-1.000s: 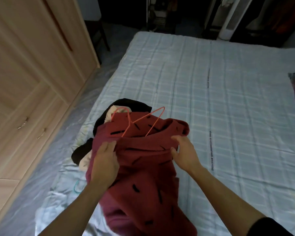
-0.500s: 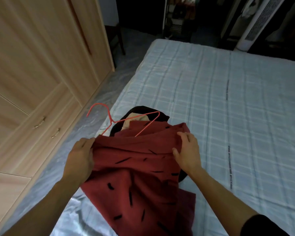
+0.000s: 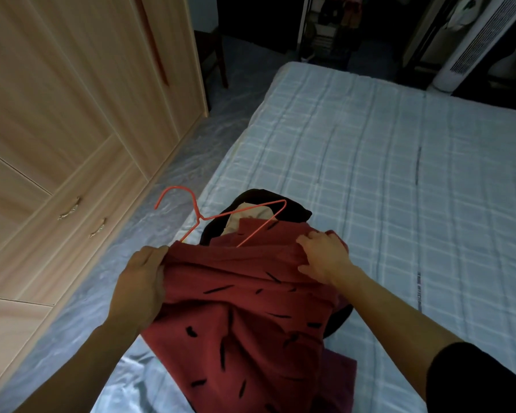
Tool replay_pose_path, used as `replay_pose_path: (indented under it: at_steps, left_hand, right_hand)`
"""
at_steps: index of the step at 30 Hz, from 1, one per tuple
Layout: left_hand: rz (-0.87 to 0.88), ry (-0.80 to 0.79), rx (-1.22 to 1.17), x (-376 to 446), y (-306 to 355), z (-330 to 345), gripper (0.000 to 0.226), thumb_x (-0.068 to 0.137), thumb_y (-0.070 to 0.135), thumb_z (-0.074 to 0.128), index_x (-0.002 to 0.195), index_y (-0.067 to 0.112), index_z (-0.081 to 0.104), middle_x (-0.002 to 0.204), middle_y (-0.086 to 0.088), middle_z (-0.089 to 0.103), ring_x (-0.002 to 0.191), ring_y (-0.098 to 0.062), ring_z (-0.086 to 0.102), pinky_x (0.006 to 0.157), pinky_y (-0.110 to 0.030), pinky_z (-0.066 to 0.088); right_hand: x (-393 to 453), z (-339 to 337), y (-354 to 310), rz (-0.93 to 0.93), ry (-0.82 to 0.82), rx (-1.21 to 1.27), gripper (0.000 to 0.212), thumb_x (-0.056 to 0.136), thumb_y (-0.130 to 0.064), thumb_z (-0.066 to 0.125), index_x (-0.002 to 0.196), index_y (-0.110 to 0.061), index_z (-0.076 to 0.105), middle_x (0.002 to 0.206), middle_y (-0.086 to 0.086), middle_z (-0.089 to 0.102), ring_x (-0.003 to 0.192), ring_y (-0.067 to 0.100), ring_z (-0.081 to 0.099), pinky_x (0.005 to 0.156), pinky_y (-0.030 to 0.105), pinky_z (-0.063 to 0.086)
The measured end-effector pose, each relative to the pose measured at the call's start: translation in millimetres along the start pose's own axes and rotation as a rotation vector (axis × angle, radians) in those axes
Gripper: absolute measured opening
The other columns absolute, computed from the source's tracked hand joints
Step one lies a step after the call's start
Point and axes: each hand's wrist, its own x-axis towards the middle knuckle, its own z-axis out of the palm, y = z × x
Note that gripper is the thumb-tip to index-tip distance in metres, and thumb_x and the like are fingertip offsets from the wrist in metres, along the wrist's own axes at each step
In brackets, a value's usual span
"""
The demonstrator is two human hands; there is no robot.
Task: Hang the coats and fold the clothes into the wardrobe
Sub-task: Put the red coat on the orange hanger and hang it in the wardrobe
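Fingers of left hand [image 3: 140, 281] and right hand [image 3: 325, 257] clutch red garment [image 3: 245, 323], arms outstretched.

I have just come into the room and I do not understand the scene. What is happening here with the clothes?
A person stands at the bed and holds a dark red garment at its top edge, with the left hand and the right hand. An orange hanger sits partly inside it, the hook sticking out. Black and beige clothes lie underneath. The wardrobe doors beside the bed are closed.
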Motion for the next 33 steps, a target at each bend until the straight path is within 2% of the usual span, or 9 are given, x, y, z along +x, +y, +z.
replay_pose_path:
  at_steps: [6,9,11,15,22,28,33]
  left_hand:
    - [-0.032,-0.010,-0.026,3.3,2.0,7.6,0.046,0.095,0.019,0.031,0.122,-0.002,0.061,0.110,-0.018,0.063,0.097,-0.037,0.060,0.085,-0.047,0.049]
    - [0.000,-0.011,-0.045,4.1,4.5,5.5,0.046,0.096,0.018,0.031,0.123,-0.004,0.060,0.110,-0.018,0.062,0.097,-0.035,0.059,0.090,-0.039,0.045]
    - [0.019,-0.003,-0.067,5.8,7.5,1.4,0.045,0.097,0.017,0.031,0.124,-0.005,0.059,0.110,-0.019,0.062,0.097,-0.035,0.058,0.092,-0.035,0.041]
    - [0.077,0.038,-0.092,13.5,16.7,-12.3,0.045,0.095,0.013,0.033,0.128,-0.004,0.059,0.109,-0.018,0.062,0.099,-0.030,0.054,0.091,-0.034,0.040]
    - [0.166,0.115,-0.114,40.9,41.8,-58.1,0.044,0.087,0.003,0.041,0.125,-0.002,0.063,0.106,-0.017,0.063,0.095,-0.033,0.055,0.090,-0.034,0.041]
    - [0.223,0.205,-0.079,71.0,73.6,-102.5,0.041,0.085,0.005,0.043,0.118,-0.001,0.066,0.102,-0.017,0.063,0.089,-0.035,0.057,0.080,-0.039,0.045]
    - [0.326,0.267,-0.003,87.6,93.8,-143.7,0.035,0.084,0.000,0.047,0.113,-0.002,0.066,0.092,-0.017,0.056,0.081,-0.033,0.052,0.073,-0.029,0.033]
  right_hand:
    - [-21.1,13.4,-0.9,0.130,0.101,0.183,0.020,0.094,-0.028,0.057,0.104,-0.012,0.062,0.109,0.006,0.064,0.097,0.023,0.061,0.080,0.033,0.048]
    - [-32.9,11.8,2.0,0.177,0.170,0.252,0.018,0.097,-0.021,0.051,0.099,-0.010,0.066,0.102,0.006,0.064,0.090,0.024,0.063,0.070,0.030,0.044]
    - [-40.7,6.1,4.0,0.207,0.262,0.299,0.018,0.096,-0.016,0.051,0.096,-0.011,0.069,0.097,0.006,0.063,0.083,0.026,0.062,0.066,0.032,0.047]
    - [-57.9,-13.5,9.7,0.244,0.448,0.418,0.020,0.091,-0.004,0.052,0.090,-0.011,0.071,0.084,0.003,0.056,0.070,0.025,0.059,0.058,0.036,0.049]
    - [-89.1,-68.1,19.1,0.207,0.769,0.502,0.022,0.086,0.000,0.062,0.095,-0.015,0.075,0.085,0.000,0.060,0.072,0.021,0.060,0.060,0.037,0.053]
    - [-116.8,-118.2,19.2,0.153,0.989,0.524,0.023,0.082,-0.009,0.056,0.094,-0.012,0.075,0.084,0.002,0.061,0.071,0.021,0.060,0.062,0.031,0.050]
    - [-139.4,-151.1,19.8,0.166,1.090,0.562,0.023,0.083,-0.003,0.059,0.096,-0.011,0.076,0.084,0.000,0.061,0.071,0.014,0.057,0.068,0.024,0.047]
